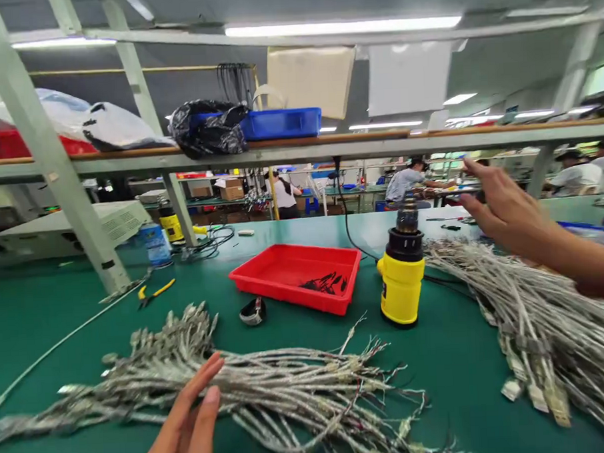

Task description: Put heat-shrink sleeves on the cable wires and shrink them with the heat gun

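My left hand (187, 418) is at the bottom, its fingers stretched out over a bundle of silvery braided cables (288, 374); whether it touches them I cannot tell. The cables' stripped, frayed wire ends point right. Raised at the right, my right hand (504, 204) has its fingers apart and holds nothing. Below it lies a second pile of cables (540, 296) with USB plugs (554, 399) facing me. A yellow heat gun (403, 282) stands nozzle up between the two piles.
A red tray (285, 291) holds small black pieces (324, 283). In front of it lies a dark, strap-like item (253, 312). Yellow-handled cutters (155, 293), a blue can (157, 245) and a shelf post (61, 150) are at left. A shelf (358, 146) crosses above; people work behind.
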Demonstrator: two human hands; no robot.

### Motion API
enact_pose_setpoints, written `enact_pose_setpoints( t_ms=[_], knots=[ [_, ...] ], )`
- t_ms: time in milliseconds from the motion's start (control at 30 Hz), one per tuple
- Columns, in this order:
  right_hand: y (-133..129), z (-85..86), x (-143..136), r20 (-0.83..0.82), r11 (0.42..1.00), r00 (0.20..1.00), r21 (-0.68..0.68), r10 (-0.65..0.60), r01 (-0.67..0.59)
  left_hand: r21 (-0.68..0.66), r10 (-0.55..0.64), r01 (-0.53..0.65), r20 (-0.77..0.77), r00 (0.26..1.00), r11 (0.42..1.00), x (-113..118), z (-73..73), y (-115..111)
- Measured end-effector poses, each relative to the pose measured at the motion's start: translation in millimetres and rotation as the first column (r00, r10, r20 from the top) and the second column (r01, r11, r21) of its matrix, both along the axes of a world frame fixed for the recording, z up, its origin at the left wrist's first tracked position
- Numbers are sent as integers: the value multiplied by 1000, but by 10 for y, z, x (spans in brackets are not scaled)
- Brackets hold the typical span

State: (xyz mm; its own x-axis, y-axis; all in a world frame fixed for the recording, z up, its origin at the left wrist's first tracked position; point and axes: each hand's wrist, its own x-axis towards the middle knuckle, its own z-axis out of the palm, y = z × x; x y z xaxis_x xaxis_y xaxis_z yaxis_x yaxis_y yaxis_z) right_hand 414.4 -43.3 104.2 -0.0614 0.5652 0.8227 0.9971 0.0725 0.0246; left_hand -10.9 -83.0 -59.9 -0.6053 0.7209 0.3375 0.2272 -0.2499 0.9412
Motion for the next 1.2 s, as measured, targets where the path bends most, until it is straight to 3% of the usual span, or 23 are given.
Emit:
enact_pose_setpoints(
  t_ms=[67, 100, 167, 200, 267, 300, 333, 467, 567, 667, 800, 867, 900, 1000, 1067, 1133, 1200],
  knots=[
    [-207, -218, -447, 247, 979, 950, 15, 193, -203, -29, 0, -3, -94, 996, 1000, 25, 25, -10],
    [-284, -310, -672, 369, 935, 867, -20, 335, -353, -28, -22, 17, -198, 980, 999, 55, 42, -13],
    [-330, -480, -1106, 440, 836, 716, -198, 542, -511, -35, -85, 77, -339, 937, 996, 144, 76, -21],
    [-290, -564, -1309, 386, 779, 676, -324, 628, -537, -59, -110, 94, -372, 922, 994, 199, 88, -25],
    [-105, -734, -1674, 229, 595, 652, -686, 723, -419, -138, -164, 116, -415, 895, 984, 315, 95, -32],
    [21, -819, -1828, 181, 501, 667, -802, 723, -325, -174, -179, 109, -466, 866, 979, 370, 88, -30],
    [153, -901, -1957, 167, 456, 671, -844, 723, -281, -212, -187, 86, -520, 834, 974, 419, 76, -24],
    [540, -1163, -2174, 139, 399, 669, -882, 730, -251, -298, -189, -26, -668, 720, 954, 524, 20, 22],
    [605, -1256, -2118, 101, 377, 658, -879, 746, -293, -322, -200, -28, -653, 730, 946, 534, 24, 30],
    [592, -1225, -2059, 85, 407, 665, -845, 742, -347, -295, -184, -4, -607, 773, 955, 538, 57, 16],
    [537, -987, -2032, 106, 536, 718, -742, 688, -404, -190, -201, 113, -548, 812, 975, 515, 81, 8],
    [441, -837, -2013, 110, 586, 707, -654, 699, -478, -161, -230, 167, -583, 779, 973, 487, 88, 0],
    [369, -771, -2002, 107, 580, 674, -617, 731, -531, -161, -259, 203, -619, 742, 966, 475, 94, -10],
    [103, -629, -1978, 44, 445, 527, -597, 849, -667, -136, -320, 322, -705, 633, 937, 455, 120, -75],
    [-45, -572, -1982, -67, 318, 448, -613, 891, -723, -78, -309, 369, -717, 624, 926, 435, 134, -147],
    [-107, -541, -2006, -244, 180, 396, -605, 885, -775, 0, -272, 366, -668, 692, 931, 380, 133, -225],
    [-73, -548, -2045, -456, 86, 369, -530, 810, -844, 79, -217, 305, -538, 814, 949, 283, 124, -290]
  ],
)
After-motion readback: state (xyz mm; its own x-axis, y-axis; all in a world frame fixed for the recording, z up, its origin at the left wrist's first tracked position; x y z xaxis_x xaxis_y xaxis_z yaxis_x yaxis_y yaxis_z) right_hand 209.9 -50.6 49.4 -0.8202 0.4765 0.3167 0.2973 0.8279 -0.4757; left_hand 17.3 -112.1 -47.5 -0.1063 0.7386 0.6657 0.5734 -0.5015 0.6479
